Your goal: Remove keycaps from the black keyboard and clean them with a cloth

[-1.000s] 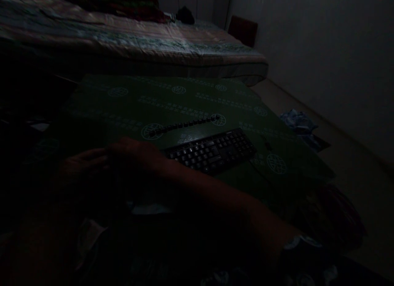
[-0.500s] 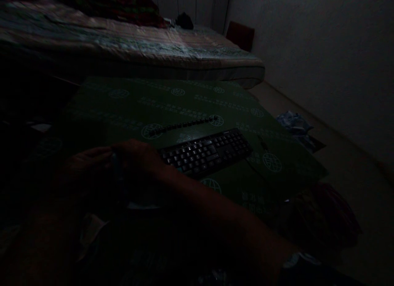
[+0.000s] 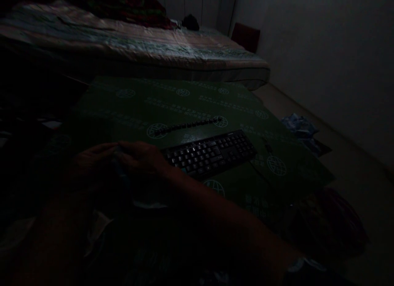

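In the dim light my left hand point(image 3: 92, 157) and my right hand point(image 3: 147, 157) meet at the left end of a black keyboard point(image 3: 212, 151). Both are closed, with a bluish piece of cloth point(image 3: 121, 171) between their fingers. Whether anything small is wrapped in the cloth is too dark to tell. My right hand and forearm cover the keyboard's left end. Behind the keyboard, a row of loose black keycaps point(image 3: 187, 125) lies on the green tabletop point(image 3: 197, 101).
A cable point(image 3: 258, 171) runs from the keyboard, and a small dark object point(image 3: 268, 146) lies to its right. Beyond the table stands a bed point(image 3: 172, 51) with a patterned cover. Crumpled fabric point(image 3: 298, 128) lies on the floor at right, beside the wall.
The view has shifted slightly, so the scene sits a little further right. My hands stay together on the cloth, and its upper part shows more between my fingers.
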Motion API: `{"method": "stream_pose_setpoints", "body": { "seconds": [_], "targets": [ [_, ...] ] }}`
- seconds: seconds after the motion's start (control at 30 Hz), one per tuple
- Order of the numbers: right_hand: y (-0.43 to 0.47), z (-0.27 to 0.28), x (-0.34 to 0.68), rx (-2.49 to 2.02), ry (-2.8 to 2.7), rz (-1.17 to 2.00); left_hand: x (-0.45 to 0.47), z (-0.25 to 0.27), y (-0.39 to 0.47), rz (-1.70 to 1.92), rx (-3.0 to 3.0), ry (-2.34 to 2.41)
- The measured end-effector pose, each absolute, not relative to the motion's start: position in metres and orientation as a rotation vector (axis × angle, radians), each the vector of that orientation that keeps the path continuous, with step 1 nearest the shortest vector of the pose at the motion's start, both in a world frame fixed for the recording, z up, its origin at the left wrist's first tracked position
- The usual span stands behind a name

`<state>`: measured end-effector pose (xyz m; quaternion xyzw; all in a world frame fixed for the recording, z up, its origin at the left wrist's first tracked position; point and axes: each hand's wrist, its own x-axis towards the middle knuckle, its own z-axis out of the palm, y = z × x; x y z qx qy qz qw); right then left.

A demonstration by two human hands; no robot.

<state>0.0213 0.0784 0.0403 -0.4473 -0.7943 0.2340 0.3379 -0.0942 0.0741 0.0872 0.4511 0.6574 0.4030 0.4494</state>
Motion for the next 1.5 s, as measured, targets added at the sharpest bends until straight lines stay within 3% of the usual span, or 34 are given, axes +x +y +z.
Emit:
{"method": "stream_pose_setpoints", "body": {
  "seconds": [0.13,0.57,1.03,1.5],
  "targets": [
    [0.077,0.039,0.021,-1.221,-2.045,0.614,-0.097,0.084,0.077,1.026,0.909,1.562],
    [0.083,0.022,0.017,-1.184,-2.061,0.525,-0.109,0.076,0.08,0.883,1.021,1.662],
    [0.077,0.013,0.016,-0.939,-1.526,0.972,-0.121,0.057,0.077,1.025,0.967,1.341],
    [0.065,0.011,0.016,-1.006,-1.28,1.081,-0.119,0.051,0.067,1.031,0.895,1.129]
  ]
}}
